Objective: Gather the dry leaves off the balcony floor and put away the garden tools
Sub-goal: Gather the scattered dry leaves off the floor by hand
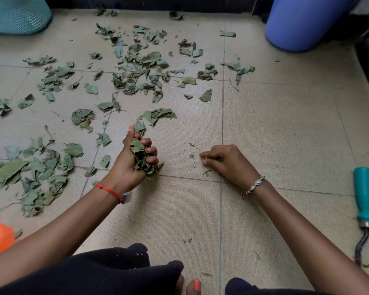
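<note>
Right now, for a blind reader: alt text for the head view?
A person's left hand grips a bunch of dry green leaves; the right hand pinches a small leaf scrap on the beige tiled floor. A teal-handled garden tool lies at right.

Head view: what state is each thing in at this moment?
left hand, grips a bunch of leaves.
right hand, curled over small scraps on the floor; whether it pinches one is unclear.
loose leaves, scattered on the floor, not yet gathered.
teal-handled tool, lying on the floor at the right, untouched.
</note>
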Demonstrator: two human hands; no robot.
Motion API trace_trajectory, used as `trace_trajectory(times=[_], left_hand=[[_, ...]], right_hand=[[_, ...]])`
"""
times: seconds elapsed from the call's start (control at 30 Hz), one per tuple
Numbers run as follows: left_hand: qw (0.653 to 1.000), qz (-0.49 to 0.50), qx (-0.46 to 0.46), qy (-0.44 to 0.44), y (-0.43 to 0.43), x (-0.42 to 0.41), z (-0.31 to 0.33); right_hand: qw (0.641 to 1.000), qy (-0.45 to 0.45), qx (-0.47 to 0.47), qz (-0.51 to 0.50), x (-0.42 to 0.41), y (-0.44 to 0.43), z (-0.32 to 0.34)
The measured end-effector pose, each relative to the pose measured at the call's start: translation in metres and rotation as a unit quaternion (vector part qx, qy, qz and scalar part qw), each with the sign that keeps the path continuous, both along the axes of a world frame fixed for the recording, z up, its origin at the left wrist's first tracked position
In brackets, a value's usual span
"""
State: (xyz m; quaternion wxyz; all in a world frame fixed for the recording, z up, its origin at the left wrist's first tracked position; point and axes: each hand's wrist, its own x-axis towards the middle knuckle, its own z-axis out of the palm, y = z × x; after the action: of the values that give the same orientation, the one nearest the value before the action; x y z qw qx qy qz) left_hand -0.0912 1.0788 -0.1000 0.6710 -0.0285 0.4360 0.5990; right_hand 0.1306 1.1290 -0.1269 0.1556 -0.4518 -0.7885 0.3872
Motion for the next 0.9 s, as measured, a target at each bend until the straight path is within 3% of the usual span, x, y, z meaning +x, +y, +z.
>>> trace_trajectory(times=[0.07, 0.3, 0.6, 0.77, 0.9], left_hand=[[1.000, 0.003, 0.001, 0.001, -0.001, -0.001, 0.000], [1.000, 0.010, 0.005, 0.004, -0.003, -0.004, 0.000], [1.000, 0.013, -0.007, 0.011, -0.004, -0.002, 0.000], [1.000, 0.010, -0.006, 0.015, -0.005, -0.001, -0.001], [1.000, 0.012, -0.011, 0.014, -0.006, -0.002, -0.001]], right_hand=[[0.998, -0.045, 0.016, 0.036, -0.002, 0.002, -0.001], [0.996, -0.035, 0.078, 0.028, -0.006, 0.001, -0.007], [0.993, 0.050, 0.088, -0.061, -0.028, 0.012, -0.005], [0.988, -0.048, 0.145, -0.011, -0.035, 0.010, -0.013], [0.992, -0.012, 0.116, 0.039, -0.029, 0.002, -0.011]])
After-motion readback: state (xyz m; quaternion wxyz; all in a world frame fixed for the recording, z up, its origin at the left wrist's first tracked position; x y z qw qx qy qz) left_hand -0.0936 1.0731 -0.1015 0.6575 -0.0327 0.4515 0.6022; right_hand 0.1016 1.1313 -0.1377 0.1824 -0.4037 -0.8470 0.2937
